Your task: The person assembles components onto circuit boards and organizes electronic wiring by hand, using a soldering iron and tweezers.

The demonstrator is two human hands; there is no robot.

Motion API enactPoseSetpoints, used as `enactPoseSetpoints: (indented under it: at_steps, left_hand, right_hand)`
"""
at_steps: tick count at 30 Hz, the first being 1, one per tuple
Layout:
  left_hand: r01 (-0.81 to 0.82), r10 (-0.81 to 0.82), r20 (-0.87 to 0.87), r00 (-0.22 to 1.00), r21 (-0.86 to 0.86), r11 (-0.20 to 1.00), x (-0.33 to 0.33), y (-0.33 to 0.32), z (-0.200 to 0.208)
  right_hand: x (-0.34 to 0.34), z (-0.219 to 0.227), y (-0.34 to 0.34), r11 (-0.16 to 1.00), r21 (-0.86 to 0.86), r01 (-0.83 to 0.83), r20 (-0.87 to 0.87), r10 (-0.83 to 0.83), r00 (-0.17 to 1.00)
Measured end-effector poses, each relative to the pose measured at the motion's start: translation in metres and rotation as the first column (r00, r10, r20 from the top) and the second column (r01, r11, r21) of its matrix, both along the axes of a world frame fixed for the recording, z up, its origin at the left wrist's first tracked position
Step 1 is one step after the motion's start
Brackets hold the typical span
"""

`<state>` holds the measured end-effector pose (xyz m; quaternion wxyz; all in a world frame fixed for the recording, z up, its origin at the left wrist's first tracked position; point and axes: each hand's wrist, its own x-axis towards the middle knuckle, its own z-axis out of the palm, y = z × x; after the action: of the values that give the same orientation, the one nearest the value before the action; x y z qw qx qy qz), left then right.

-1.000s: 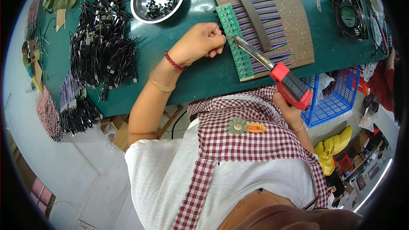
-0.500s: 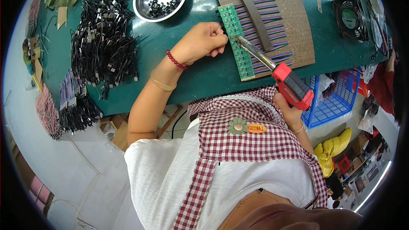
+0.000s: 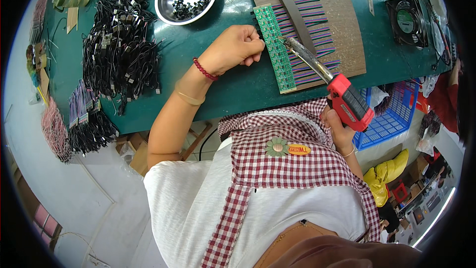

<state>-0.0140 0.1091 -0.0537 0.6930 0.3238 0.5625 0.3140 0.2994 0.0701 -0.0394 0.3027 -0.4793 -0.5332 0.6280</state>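
Observation:
My left hand is closed, fingertips together at the left edge of a panel of green circuit boards. Whatever it pinches is hidden behind the fingers. In my right hand is a red and black soldering gun, its metal barrel slanting up and left. The gun's tip is over the panel's right side, near where the wires join. Rows of thin coloured wires run rightward from the boards. A flat dark metal bar lies across these wires, on a brown wooden board.
A steel bowl of small black parts stands beyond my left hand. Left of it is a heap of black cables. A black fan sits at the table's right. Below the right edge is a blue plastic crate.
My right hand has drawn the soldering gun to the right, so its tip has shifted from near my left fingertips toward the wire side. My left hand has stayed in place.

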Motion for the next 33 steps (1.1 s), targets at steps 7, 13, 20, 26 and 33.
enactPoseSetpoints:
  at_steps: [7, 13, 20, 26, 33]
  left_hand:
    - [0.122, -0.111, -0.142, 0.984, 0.074, 0.99, -0.009, 0.0, 0.017]
    - [0.335, 0.505, -0.86, 0.077, 0.499, 0.799, -0.079, 0.02, 0.022]
    - [0.468, 0.203, -0.966, 0.162, 0.256, 0.846, -0.106, 0.033, -0.003]
    - [0.507, 0.234, -0.967, 0.097, 0.25, 0.825, -0.101, 0.026, -0.01]
    - [0.317, 0.298, -0.947, 0.115, 0.32, 0.893, -0.095, 0.027, 0.007]
  right_hand:
    - [0.0, -0.001, 0.001, 0.999, 0.035, 0.041, -0.019, -0.04, 0.999]
    - [-0.003, 0.005, 0.007, 0.997, 0.072, 0.034, -0.023, -0.032, 0.999]
    - [-0.009, 0.009, 0.011, 0.994, 0.081, 0.077, -0.081, -0.071, 0.994]
    - [-0.014, 0.013, 0.017, 0.987, 0.087, 0.135, -0.129, -0.123, 0.984]
    - [-0.021, 0.02, 0.025, 0.986, 0.113, 0.125, -0.189, -0.102, 0.977]
